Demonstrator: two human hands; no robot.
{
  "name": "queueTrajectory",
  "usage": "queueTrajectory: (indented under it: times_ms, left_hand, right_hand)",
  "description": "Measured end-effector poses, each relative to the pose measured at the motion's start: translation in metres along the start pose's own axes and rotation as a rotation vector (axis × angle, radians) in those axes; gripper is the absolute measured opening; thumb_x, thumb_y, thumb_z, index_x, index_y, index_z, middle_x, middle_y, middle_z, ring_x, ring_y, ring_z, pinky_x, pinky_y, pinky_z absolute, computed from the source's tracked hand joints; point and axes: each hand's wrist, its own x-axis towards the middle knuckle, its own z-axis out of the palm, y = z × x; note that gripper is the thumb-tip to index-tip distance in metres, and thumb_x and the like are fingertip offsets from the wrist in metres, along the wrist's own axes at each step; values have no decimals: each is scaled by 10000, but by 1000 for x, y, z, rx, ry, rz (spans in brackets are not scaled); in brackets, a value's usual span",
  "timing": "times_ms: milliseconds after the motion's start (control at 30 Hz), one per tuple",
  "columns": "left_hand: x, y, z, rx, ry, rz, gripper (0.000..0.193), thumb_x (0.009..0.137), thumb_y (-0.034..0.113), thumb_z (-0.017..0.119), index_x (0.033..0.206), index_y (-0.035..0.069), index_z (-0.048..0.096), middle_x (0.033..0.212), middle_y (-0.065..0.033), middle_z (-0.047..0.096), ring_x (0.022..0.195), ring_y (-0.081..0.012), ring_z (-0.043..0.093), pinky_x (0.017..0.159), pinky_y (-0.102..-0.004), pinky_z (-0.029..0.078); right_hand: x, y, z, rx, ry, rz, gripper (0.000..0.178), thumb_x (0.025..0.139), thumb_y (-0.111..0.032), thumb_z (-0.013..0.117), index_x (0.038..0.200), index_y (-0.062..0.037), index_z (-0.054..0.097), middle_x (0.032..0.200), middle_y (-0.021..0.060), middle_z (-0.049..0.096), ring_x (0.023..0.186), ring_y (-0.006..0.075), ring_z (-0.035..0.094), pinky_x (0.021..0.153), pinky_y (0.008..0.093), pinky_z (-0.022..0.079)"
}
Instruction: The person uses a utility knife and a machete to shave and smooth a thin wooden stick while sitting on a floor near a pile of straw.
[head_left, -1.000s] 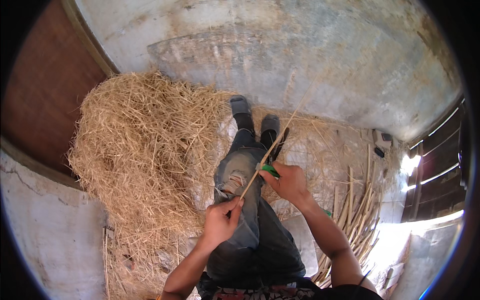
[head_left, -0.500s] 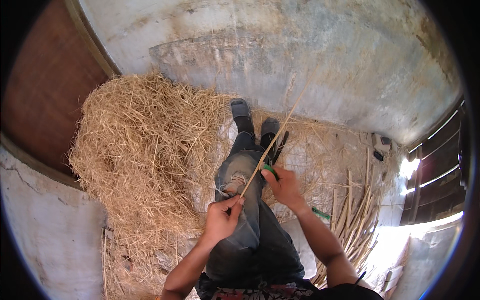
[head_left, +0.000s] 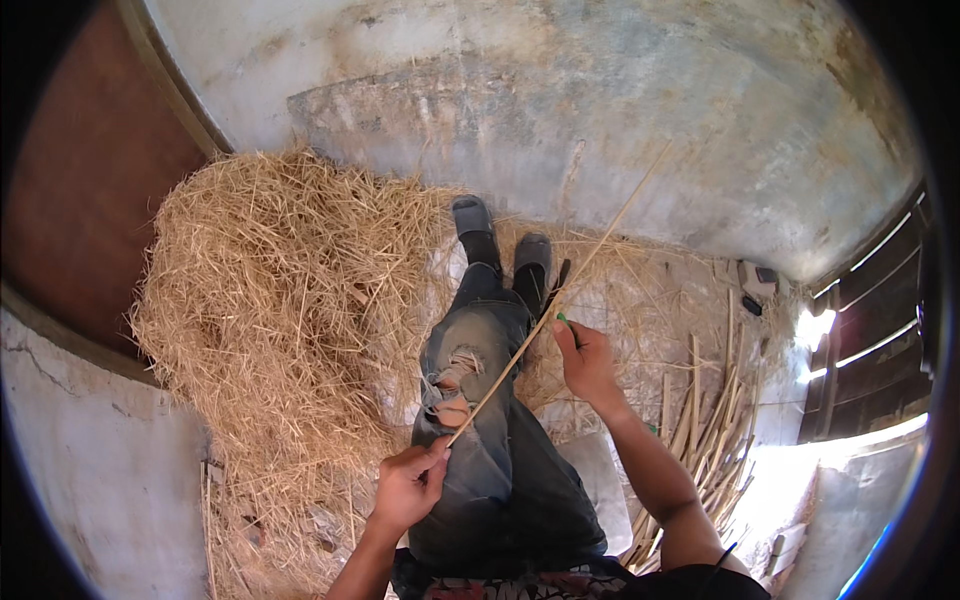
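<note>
A long thin strip of pale wood or bamboo slants from my lap up toward the far wall. Its near end is pinched between thumb and fingers of my left hand, beside my left thigh. Further along the strip, my right hand is closed round a green-handled knife, most of the handle hidden in the fist. A dark narrow blade shows just beyond it, close against the strip. Below the strip are my outstretched legs in worn jeans, torn at the left knee.
A big heap of straw fills the left side. Several long wooden strips lie in a pile at the right. A stained wall closes off the far side, with dark slats at the right and a brown door panel at the left.
My left hand has drawn back toward my body and leftward with the strip's near end. My right hand and the knife have moved a little right, now further along the strip from the left hand.
</note>
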Motion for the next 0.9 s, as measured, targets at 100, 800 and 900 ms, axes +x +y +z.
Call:
queueTrajectory:
  times_ms: [100, 800, 900]
  left_hand:
    - [-2, -5, 4, 31, 45, 36, 215, 909, 27, 700, 1116, 18, 760, 633, -81, 623, 535, -126, 586, 510, -285, 445]
    - [-2, -5, 15, -62, 73, -55, 167, 925, 26, 705, 1079, -8, 760, 652, -59, 638, 558, -88, 568, 521, -255, 438]
    - [2, -4, 10, 50, 79, 74, 168, 907, 12, 710, 1066, -16, 755, 651, -102, 622, 548, -123, 575, 516, -273, 433]
  right_hand:
    - [-4, -9, -1, -8, -2, -42, 431, 1018, -358, 620, 812, 20, 629, 591, 197, 518, 496, 252, 466, 501, 392, 381]
    - [-40, -37, 17, -219, -287, -339, 415, 980, -415, 659, 804, -41, 628, 649, 189, 627, 560, 351, 632, 509, 431, 467]
    - [6, -27, 5, -538, -252, -26, 443, 935, -476, 692, 817, -52, 646, 671, 223, 634, 663, 424, 665, 550, 476, 503]
